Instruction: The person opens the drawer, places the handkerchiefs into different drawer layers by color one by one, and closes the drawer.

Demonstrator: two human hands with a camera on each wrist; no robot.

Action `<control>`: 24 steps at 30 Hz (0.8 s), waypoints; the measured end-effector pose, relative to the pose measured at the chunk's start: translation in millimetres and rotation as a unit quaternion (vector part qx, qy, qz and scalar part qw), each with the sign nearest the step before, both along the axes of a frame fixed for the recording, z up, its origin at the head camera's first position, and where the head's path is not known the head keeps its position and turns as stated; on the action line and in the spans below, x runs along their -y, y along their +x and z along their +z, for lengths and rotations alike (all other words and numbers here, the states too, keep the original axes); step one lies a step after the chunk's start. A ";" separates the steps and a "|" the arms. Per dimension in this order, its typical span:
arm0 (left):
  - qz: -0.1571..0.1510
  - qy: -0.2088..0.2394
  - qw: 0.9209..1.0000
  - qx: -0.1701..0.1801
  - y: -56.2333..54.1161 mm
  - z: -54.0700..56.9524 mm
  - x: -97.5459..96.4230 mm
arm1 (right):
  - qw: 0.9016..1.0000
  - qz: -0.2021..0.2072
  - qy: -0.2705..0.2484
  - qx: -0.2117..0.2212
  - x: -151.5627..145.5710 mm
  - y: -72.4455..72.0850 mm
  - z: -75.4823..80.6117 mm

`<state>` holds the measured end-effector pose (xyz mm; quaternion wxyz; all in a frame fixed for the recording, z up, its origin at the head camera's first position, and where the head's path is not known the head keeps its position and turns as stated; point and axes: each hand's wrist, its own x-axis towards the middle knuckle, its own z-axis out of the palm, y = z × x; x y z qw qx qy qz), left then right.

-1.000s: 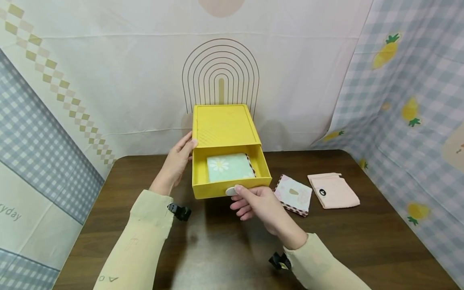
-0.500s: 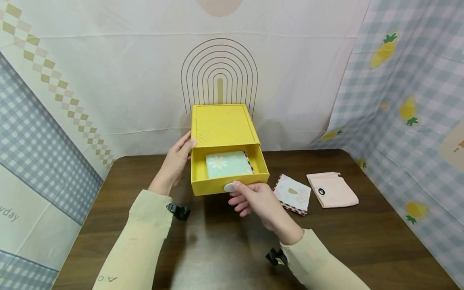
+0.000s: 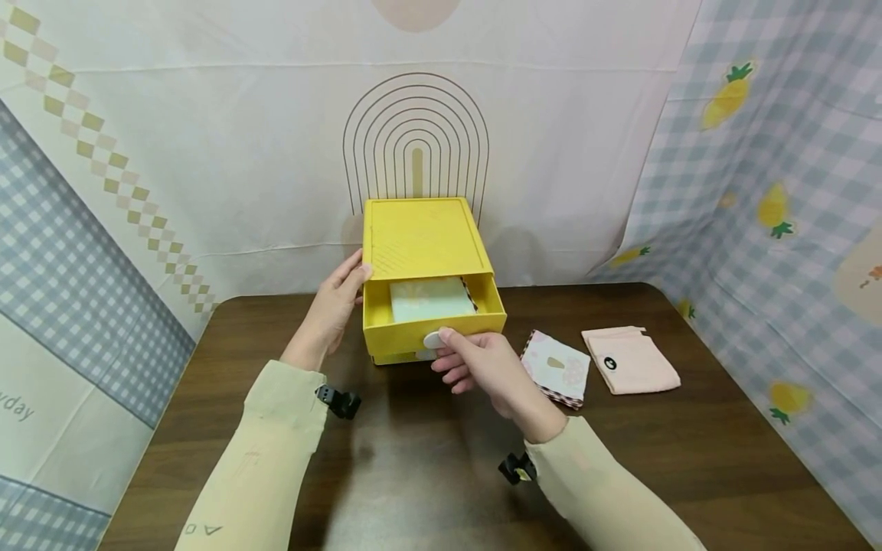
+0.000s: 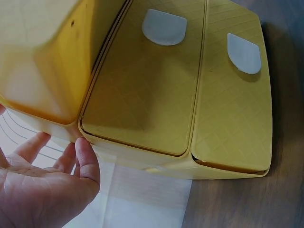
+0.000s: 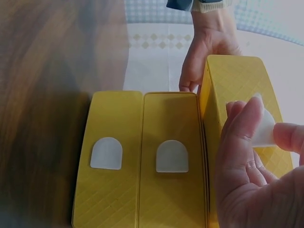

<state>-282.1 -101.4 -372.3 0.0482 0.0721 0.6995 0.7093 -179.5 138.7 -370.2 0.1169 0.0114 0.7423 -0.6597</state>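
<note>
The yellow drawer (image 3: 396, 337), jutting from the top of the cabinet (image 3: 427, 239), looks light and stiff, best handled by the white tab (image 3: 432, 340) the right hand (image 3: 485, 371) pinches, the left hand (image 3: 329, 306) resting unclenched alongside.

Yellow top drawer (image 3: 393, 337), partly out of its yellow three-tier cabinet (image 3: 427, 237), pale folded cloth (image 3: 427, 301) inside.

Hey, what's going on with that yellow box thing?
A person is handling a yellow cabinet with drawers. Their right hand pinches the white handle of the top drawer, while their left hand rests against the cabinet's side. The top drawer is partly open, with a folded cloth inside. The middle drawer and bottom drawer look closed. A whitish cloth and a pink cloth lie on the table.
</note>
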 end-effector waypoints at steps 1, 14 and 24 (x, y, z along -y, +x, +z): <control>-0.001 -0.001 1.000 -0.001 0.1 0.1 0.1 | 1.000 -0.002 -0.001 0.000 0.7 -2.5 0.2; -0.002 0.003 1.000 0.004 -1.2 -2.0 0.0 | 0.999 -0.019 -0.029 0.041 6.9 -44.4 8.4; 0.011 0.001 1.000 0.006 0.2 0.7 -0.4 | 0.996 -0.031 -0.058 0.056 11.1 -68.8 10.9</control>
